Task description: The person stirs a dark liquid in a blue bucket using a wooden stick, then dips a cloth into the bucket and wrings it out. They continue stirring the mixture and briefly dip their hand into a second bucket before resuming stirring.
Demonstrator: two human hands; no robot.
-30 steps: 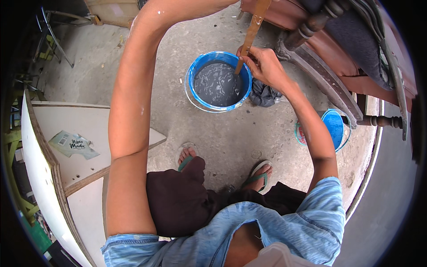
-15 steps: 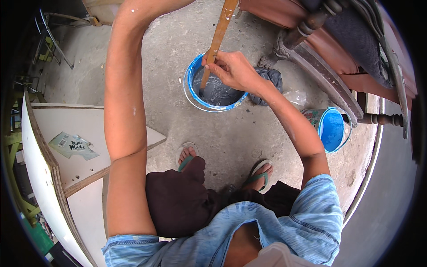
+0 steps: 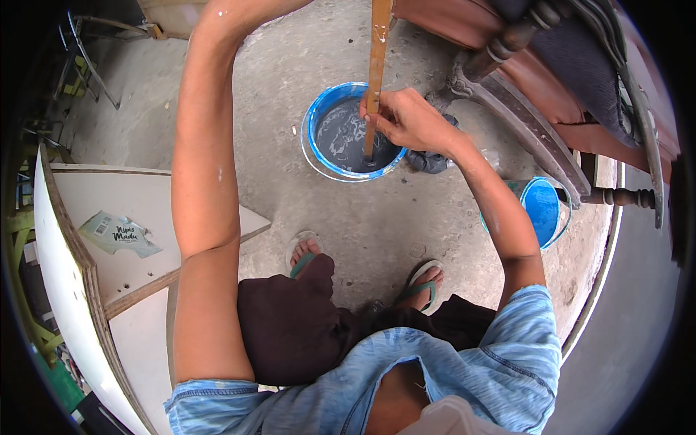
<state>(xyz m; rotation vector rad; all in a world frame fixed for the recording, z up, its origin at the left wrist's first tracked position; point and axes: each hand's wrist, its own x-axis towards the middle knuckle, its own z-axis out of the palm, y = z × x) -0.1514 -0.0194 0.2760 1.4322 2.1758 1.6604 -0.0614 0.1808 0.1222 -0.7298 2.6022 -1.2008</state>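
Note:
A blue bucket (image 3: 315, 148) of grey liquid stands on the concrete floor ahead of my feet. My right hand (image 3: 406, 119) grips a long wooden stick (image 3: 377, 51) that stands nearly upright with its lower end in the grey liquid. My left arm reaches up past the top edge of the picture, so my left hand is out of sight.
A dark rag (image 3: 429, 161) lies right of the bucket. A smaller blue pail (image 3: 542, 210) stands at the right under carved red-brown wooden furniture (image 3: 529, 94). A white board (image 3: 109, 217) with a torn wrapper (image 3: 119, 233) lies at the left. My sandalled feet (image 3: 304, 254) are below the bucket.
The stick has swung from leaning right to nearly upright while my right hand moved with it over the bucket. My left arm stayed raised.

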